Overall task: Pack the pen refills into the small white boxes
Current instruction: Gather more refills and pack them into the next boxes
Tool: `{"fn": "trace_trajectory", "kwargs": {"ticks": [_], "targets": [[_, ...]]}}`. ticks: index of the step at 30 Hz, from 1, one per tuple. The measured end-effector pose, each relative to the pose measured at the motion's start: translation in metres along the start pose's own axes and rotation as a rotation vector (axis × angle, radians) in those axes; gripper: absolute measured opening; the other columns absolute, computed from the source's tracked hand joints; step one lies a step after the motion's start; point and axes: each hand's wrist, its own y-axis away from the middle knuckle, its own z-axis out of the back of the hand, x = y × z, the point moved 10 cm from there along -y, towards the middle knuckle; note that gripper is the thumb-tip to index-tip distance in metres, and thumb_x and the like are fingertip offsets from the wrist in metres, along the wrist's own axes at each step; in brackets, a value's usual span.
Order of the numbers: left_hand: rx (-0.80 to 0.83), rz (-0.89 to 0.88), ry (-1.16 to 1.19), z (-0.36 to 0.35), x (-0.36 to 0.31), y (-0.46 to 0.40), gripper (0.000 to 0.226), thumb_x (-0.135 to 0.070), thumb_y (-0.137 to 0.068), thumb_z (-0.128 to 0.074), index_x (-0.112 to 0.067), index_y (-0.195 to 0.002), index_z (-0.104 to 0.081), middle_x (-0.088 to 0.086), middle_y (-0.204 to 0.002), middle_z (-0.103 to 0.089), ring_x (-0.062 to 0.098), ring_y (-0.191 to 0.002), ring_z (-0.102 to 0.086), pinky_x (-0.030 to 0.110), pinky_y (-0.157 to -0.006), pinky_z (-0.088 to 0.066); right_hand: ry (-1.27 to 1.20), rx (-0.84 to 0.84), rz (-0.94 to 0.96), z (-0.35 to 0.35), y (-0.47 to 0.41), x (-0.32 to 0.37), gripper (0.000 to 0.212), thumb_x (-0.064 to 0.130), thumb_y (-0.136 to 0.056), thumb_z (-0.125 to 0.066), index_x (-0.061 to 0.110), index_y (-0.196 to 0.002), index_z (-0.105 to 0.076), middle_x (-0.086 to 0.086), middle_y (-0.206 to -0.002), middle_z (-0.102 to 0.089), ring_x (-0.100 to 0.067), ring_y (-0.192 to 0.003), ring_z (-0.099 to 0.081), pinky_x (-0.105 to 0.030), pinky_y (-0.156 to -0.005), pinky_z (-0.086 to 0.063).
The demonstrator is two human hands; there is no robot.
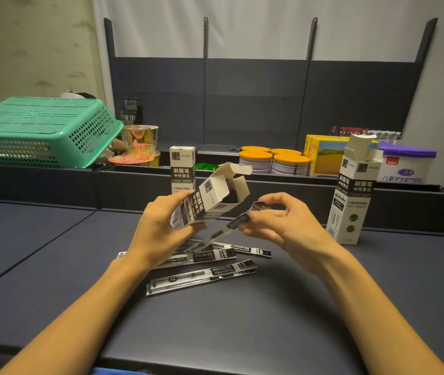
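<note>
My left hand (158, 226) grips a small white box (210, 198), tilted with its open flaps pointing up and to the right. My right hand (275, 217) pinches the top of a packaged pen refill (238, 220) just beside the box's open mouth; the refill slants down to the left. Several more packaged refills (204, 269) lie on the dark table (242, 320) under my hands. A closed white box (182, 169) stands upright behind my left hand. Another white box (353, 196) stands at the right with its top flaps open.
An upturned green plastic basket (39, 131) sits at the back left. Along the far ledge stand instant noodle cups (139, 144), orange-lidded tins (275, 158), a yellow carton (323, 155), a purple-lidded tub (405, 163) and bottles (350, 131). A dark shelf panel (256, 98) rises behind.
</note>
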Motion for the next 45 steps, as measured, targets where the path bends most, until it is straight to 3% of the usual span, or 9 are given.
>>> {"fn": "trace_trajectory", "kwargs": {"ticks": [2, 8, 11, 14, 23, 27, 34, 41, 45], "targets": [[0.004, 0.004, -0.001, 0.000, 0.000, 0.000, 0.072, -0.054, -0.074, -0.065, -0.016, -0.132, -0.050, 0.005, -0.120, -0.063, 0.018, -0.103, -0.056, 0.047, -0.083, -0.052, -0.003, 0.000, 0.059, 0.003, 0.001, 0.009, 0.039, -0.005, -0.082, -0.068, -0.001, -0.117, -0.051, -0.021, -0.093, -0.073, -0.034, -0.086, -0.072, -0.032, -0.071, -0.060], [-0.009, 0.006, 0.018, 0.001, 0.000, 0.001, 0.069, -0.052, -0.074, -0.064, -0.020, -0.133, -0.049, 0.004, -0.120, -0.062, 0.016, -0.103, -0.056, 0.049, -0.081, -0.053, 0.072, -0.005, 0.203, 0.007, 0.009, 0.034, 0.007, 0.006, -0.082, -0.068, 0.009, -0.087, -0.072, -0.011, -0.084, -0.071, -0.017, -0.066, -0.065, -0.021, -0.059, -0.054], [-0.013, 0.005, 0.017, 0.001, 0.000, 0.000, 0.067, -0.052, -0.074, -0.064, -0.023, -0.133, -0.047, -0.002, -0.118, -0.061, 0.014, -0.102, -0.055, 0.049, -0.082, -0.052, -0.021, 0.015, 0.209, 0.009, 0.013, 0.044, 0.017, 0.019, -0.083, -0.062, 0.007, -0.095, -0.062, -0.017, -0.096, -0.072, -0.018, -0.064, -0.068, -0.021, -0.053, -0.053], [-0.018, 0.017, 0.008, 0.000, 0.001, 0.001, 0.068, -0.042, -0.073, -0.072, -0.020, -0.133, -0.050, 0.004, -0.118, -0.063, 0.014, -0.101, -0.054, 0.048, -0.082, -0.052, -0.109, 0.008, 0.248, 0.015, 0.018, 0.056, 0.010, 0.017, -0.092, -0.052, 0.009, -0.097, -0.055, -0.018, -0.096, -0.073, -0.023, -0.067, -0.072, -0.024, -0.054, -0.057], [-0.033, 0.020, 0.010, 0.002, 0.002, 0.000, 0.067, -0.039, -0.072, -0.072, -0.021, -0.132, -0.050, -0.001, -0.118, -0.062, 0.014, -0.100, -0.055, 0.046, -0.081, -0.053, -0.320, -0.083, 0.421, 0.036, 0.029, 0.081, 0.019, 0.016, -0.082, -0.058, 0.007, -0.099, -0.060, -0.011, -0.091, -0.075, -0.025, -0.080, -0.073, -0.029, -0.069, -0.059], [-0.054, 0.007, 0.028, 0.003, 0.000, 0.000, 0.067, -0.045, -0.072, -0.070, -0.026, -0.132, -0.046, -0.013, -0.117, -0.054, 0.012, -0.101, -0.054, 0.048, -0.081, -0.052, -0.292, -0.105, 0.452, 0.032, 0.029, 0.080, 0.013, 0.013, -0.080, -0.060, 0.008, -0.092, -0.063, -0.012, -0.091, -0.075, -0.027, -0.083, -0.073, -0.030, -0.070, -0.059], [-0.045, -0.013, 0.031, 0.002, -0.003, 0.000, 0.066, -0.051, -0.073, -0.062, -0.029, -0.133, -0.043, -0.013, -0.119, -0.052, 0.005, -0.103, -0.050, 0.049, -0.082, -0.053, -0.197, -0.104, 0.536, 0.027, 0.032, 0.084, 0.025, 0.020, -0.077, -0.063, 0.007, -0.098, -0.065, -0.010, -0.093, -0.075, -0.029, -0.087, -0.073, -0.031, -0.073, -0.058], [-0.045, -0.011, 0.027, 0.001, -0.001, 0.001, 0.068, -0.043, -0.072, -0.072, -0.026, -0.132, -0.046, -0.013, -0.119, -0.052, 0.010, -0.104, -0.053, 0.049, -0.083, -0.053, -0.080, -0.087, 0.564, 0.022, 0.033, 0.084, 0.024, 0.017, -0.082, -0.060, 0.007, -0.103, -0.066, -0.010, -0.097, -0.075, -0.030, -0.087, -0.072, -0.033, -0.076, -0.058], [-0.045, 0.001, 0.044, 0.002, -0.002, 0.001, 0.066, -0.053, -0.073, -0.064, -0.030, -0.132, -0.043, -0.013, -0.119, -0.052, 0.005, -0.104, -0.051, 0.047, -0.083, -0.052, -0.062, -0.110, 0.590, 0.025, 0.034, 0.087, 0.021, 0.019, -0.081, -0.060, 0.010, -0.100, -0.067, -0.006, -0.094, -0.075, -0.029, -0.085, -0.072, -0.033, -0.076, -0.058]]}}
